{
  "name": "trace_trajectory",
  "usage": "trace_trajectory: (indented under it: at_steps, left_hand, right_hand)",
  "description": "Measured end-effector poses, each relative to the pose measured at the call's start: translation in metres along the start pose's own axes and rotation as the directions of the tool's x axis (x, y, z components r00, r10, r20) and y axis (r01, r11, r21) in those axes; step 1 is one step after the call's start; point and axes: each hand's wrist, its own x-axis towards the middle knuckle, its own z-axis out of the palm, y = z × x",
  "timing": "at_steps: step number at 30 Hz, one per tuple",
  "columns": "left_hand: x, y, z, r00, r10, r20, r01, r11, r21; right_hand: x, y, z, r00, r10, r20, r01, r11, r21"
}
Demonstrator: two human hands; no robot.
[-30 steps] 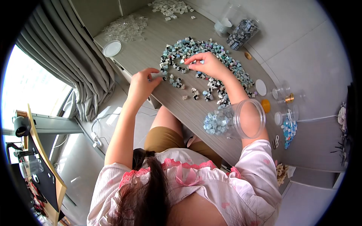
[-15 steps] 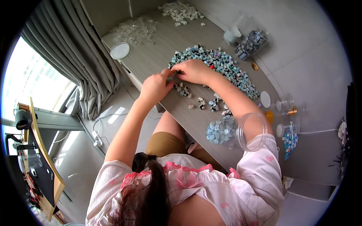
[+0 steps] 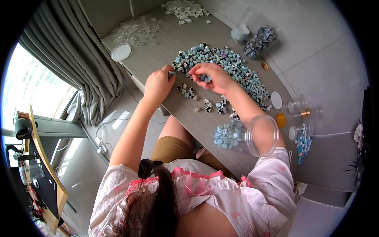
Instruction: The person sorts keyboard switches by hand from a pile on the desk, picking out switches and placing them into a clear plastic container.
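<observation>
My left hand (image 3: 158,84) is near the table's front edge, its thumb and forefinger pinched on a small piece (image 3: 171,73). To its right, my right hand (image 3: 215,79) is over the near side of a large heap of small blue, white and black pieces (image 3: 241,71). Its fingers curl around a few small bluish pieces (image 3: 204,78). Between the hands and the edge lie small loose clusters (image 3: 186,91). A clear jar (image 3: 244,136) on its side, with pale blue pieces inside, overlaps my right forearm in view.
At the back are clear pieces (image 3: 136,31), white pieces (image 3: 184,9) and a tilted container of grey pieces (image 3: 260,41). A white lid (image 3: 121,52) sits at the left edge. An orange lid (image 3: 280,120), a white disc (image 3: 276,100) and small jars (image 3: 298,106) are on the right.
My hands, close together half a second ago, have moved apart. The right one has shifted right, and bluish pieces now show within its fingers.
</observation>
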Motion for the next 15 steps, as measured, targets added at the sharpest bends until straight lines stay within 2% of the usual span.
trace_trajectory:
  at_steps: [2,3,5,6,7,8,9,10,13,15]
  left_hand:
    - [-0.001,0.001,-0.001,1.0,-0.003,-0.02,0.002,0.999,-0.05]
    - [-0.001,0.002,-0.003,1.0,-0.006,-0.03,0.004,0.997,-0.075]
    - [-0.001,0.001,-0.005,0.991,-0.093,-0.097,0.066,0.965,-0.254]
    - [-0.001,-0.001,-0.006,0.982,-0.141,-0.124,0.091,0.935,-0.342]
    - [0.0,-0.007,-0.008,0.95,-0.31,0.039,0.253,0.692,-0.676]
    - [0.003,-0.016,-0.011,0.885,-0.391,0.251,0.385,0.314,-0.868]
    - [0.004,-0.019,-0.017,0.801,-0.369,0.472,0.461,-0.124,-0.879]
    - [0.002,-0.021,-0.022,0.797,-0.269,0.542,0.446,-0.344,-0.826]
    - [0.002,-0.005,-0.03,0.722,-0.289,0.628,0.383,-0.589,-0.712]
    - [0.004,0.001,-0.033,0.734,-0.309,0.605,0.371,-0.564,-0.738]
  right_hand:
    - [0.002,0.006,0.004,1.0,-0.019,-0.012,0.013,0.936,-0.352]
    - [0.002,0.008,0.006,0.995,-0.099,0.015,0.09,0.827,-0.554]
    - [0.001,0.013,0.014,0.966,-0.23,0.122,0.22,0.472,-0.854]
    - [-0.002,0.009,0.021,0.978,-0.191,0.083,0.15,0.376,-0.914]
    - [-0.002,0.008,0.025,0.97,-0.218,0.107,0.164,0.263,-0.951]
    - [-0.003,0.008,0.029,0.961,-0.241,0.134,0.173,0.147,-0.974]
    - [-0.002,0.008,0.031,0.951,-0.261,0.163,0.177,0.03,-0.984]
    - [-0.002,0.009,0.03,0.948,-0.265,0.177,0.184,0.002,-0.983]
    - [-0.004,0.012,0.029,0.949,-0.244,0.197,0.187,-0.066,-0.98]
    - [-0.008,0.011,0.029,0.941,-0.235,0.244,0.228,-0.095,-0.969]
